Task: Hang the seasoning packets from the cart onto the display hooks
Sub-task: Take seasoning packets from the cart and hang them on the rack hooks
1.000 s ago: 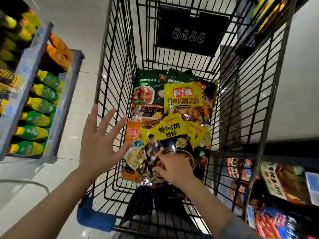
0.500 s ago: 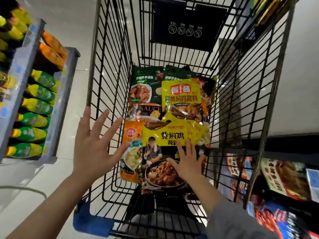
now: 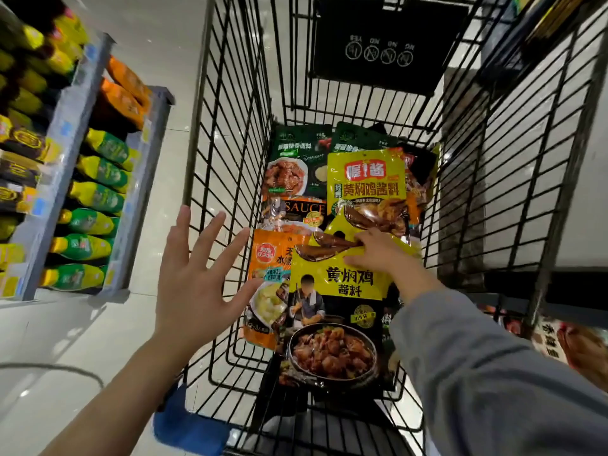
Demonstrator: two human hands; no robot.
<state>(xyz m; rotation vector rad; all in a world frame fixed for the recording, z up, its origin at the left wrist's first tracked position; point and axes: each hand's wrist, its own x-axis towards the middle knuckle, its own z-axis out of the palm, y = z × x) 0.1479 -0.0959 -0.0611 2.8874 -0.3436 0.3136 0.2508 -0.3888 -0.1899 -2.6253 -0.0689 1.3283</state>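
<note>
Several seasoning packets lie in the black wire cart point(image 3: 227, 133). Nearest me and on top of the pile is a yellow and black packet point(image 3: 332, 324) with a stew picture. My right hand point(image 3: 378, 255) is at this packet's upper part, with its fingers and thumb curled on the foil there. Beyond it lie a yellow packet point(image 3: 368, 182), two dark green packets point(image 3: 296, 159) and an orange packet point(image 3: 266, 274). My left hand point(image 3: 194, 274) hovers with its fingers spread by the cart's left wall and holds nothing. No display hooks are in sight.
Store shelves point(image 3: 65, 179) with green and yellow bottles and orange bags stand on the left. A lower shelf point(image 3: 559, 340) with more packets is at the right, behind the cart wall. Pale floor tiles point(image 3: 65, 340) lie between the cart and the left shelves.
My right hand has slid from the lower part of the yellow and black packet up to its top. The left hand has stayed spread beside the cart.
</note>
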